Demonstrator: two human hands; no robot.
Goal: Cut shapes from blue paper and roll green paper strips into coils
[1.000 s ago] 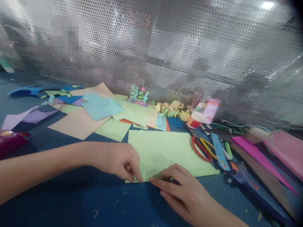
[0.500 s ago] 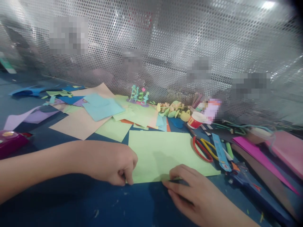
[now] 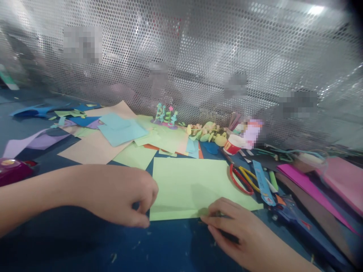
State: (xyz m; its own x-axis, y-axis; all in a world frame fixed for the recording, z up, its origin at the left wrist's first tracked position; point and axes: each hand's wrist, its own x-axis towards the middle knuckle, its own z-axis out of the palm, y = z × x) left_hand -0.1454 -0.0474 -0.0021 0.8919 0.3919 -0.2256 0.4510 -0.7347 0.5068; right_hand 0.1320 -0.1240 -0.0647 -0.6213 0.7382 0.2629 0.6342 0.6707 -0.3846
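A sheet of light green paper [image 3: 181, 181] lies on the dark blue table, with a narrow fold line running along its near edge. My left hand [image 3: 133, 200] is at the sheet's near left corner, fingers curled and thumb close to the forefinger; its fingertips are just beside the paper, and nothing shows in them. At the near edge, right of the middle, my right hand [image 3: 232, 226] pinches the paper between thumb and fingers. Red-handled scissors [image 3: 241, 181] and yellow-handled scissors [image 3: 249, 177] rest by the sheet's right side.
A blue strip [image 3: 263, 183] and a dark blue glue gun [image 3: 306, 230] lie on the right, near pink paper [image 3: 346, 177]. Behind are loose coloured sheets [image 3: 121, 130], paper leaves [image 3: 208, 132] and a red-white cup [image 3: 233, 144]. Far left is a magenta tool [image 3: 14, 172]. Perforated metal [image 3: 184, 56] stands behind.
My left hand has slid left, off the green paper's near corner, which now shows. My right hand has shifted slightly right along the near edge.
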